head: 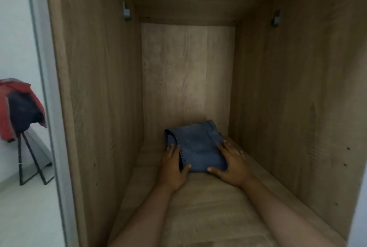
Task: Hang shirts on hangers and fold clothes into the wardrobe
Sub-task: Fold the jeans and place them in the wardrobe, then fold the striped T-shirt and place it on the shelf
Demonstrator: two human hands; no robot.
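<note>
A folded pair of blue jeans (198, 147) lies on the wooden shelf (208, 207) of the wardrobe, near its back panel. My left hand (173, 167) grips the left edge of the jeans, thumb over the front corner. My right hand (231, 164) holds the right front corner, fingers spread on top and along the side. Both forearms reach in from the front of the compartment.
The wardrobe compartment has wooden side walls (103, 97) and a back panel (186, 72), with grey rail brackets (126, 11) high on each side. Outside at left, red and dark clothes (17, 107) hang over a black metal stand (29, 163) on a pale floor.
</note>
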